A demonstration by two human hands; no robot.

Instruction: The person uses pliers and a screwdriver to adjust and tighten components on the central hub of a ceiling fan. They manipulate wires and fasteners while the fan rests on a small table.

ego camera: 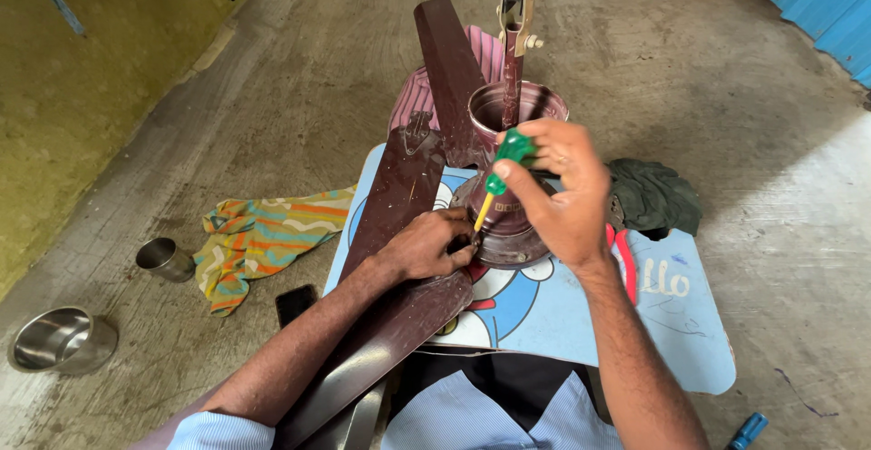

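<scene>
- Under my left hand [425,246] the spot where the screwdriver tip lands is hidden; I cannot make out the screw or the blade bracket there.
- At six o'clock my forearms and blue striped shirt run out of view, and the near fan blade [386,323] is cut off with them.
- At four o'clock from my right hand [558,191], a red-handled tool [622,255] lies mostly behind my wrist, so I cannot tell its kind.
- At five o'clock, low in view, a blue handle [749,429] is cut by the edge.
- A brown ceiling fan motor [508,223] sits at centre on a light blue cartoon-printed table [676,323], its downrod [513,69] standing up toward twelve o'clock with a cream clamp on top and a shiny brown cup around the rod.
- My right fingers pinch the green screwdriver [504,164] near its top, its yellowish shaft slanting down to seven o'clock.
- My left fingers are curled and pressed together against the motor's rim, where the blade meets it.
- At nine o'clock on the concrete floor stand a small steel tumbler [163,258] and a steel bowl [62,339]; I see nothing in the bowl, and the tumbler's inside is too small to judge.
</scene>
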